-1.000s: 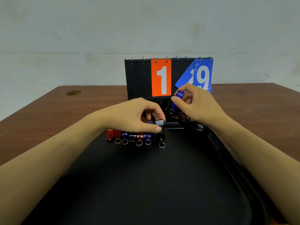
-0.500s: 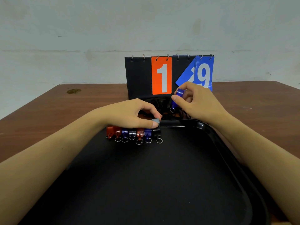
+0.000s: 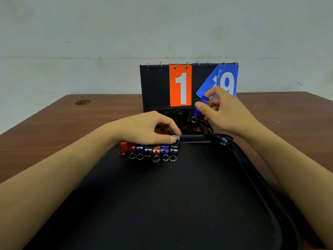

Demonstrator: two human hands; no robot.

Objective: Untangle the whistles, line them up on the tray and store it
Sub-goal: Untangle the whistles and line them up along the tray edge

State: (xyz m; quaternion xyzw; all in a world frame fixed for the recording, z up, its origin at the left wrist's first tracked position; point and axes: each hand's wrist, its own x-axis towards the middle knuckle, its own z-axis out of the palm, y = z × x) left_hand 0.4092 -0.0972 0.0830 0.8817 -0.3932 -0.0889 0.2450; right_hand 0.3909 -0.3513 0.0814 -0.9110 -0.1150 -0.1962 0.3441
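Note:
A black tray (image 3: pixel 225 141) fills the near table. Along its far edge stands a row of several whistles (image 3: pixel 147 150), red, blue and black, each with a metal ring toward me. My left hand (image 3: pixel 149 129) pinches the black whistle (image 3: pixel 174 147) at the row's right end, where it sits on the tray against a blue one. My right hand (image 3: pixel 221 112) holds a blue whistle (image 3: pixel 200 107) in the air behind the tray, ring hanging down. Below it lies a tangle of black cords (image 3: pixel 189 121).
A flip scoreboard (image 3: pixel 180 85) stands on the brown table (image 3: pixel 72 123) just behind the cords, showing an orange 1 and a blue 9. A pale wall rises beyond the table's far edge.
My left hand has lowered the black whistle from a spot set apart to the row's right end. My right hand stays raised with the blue whistle.

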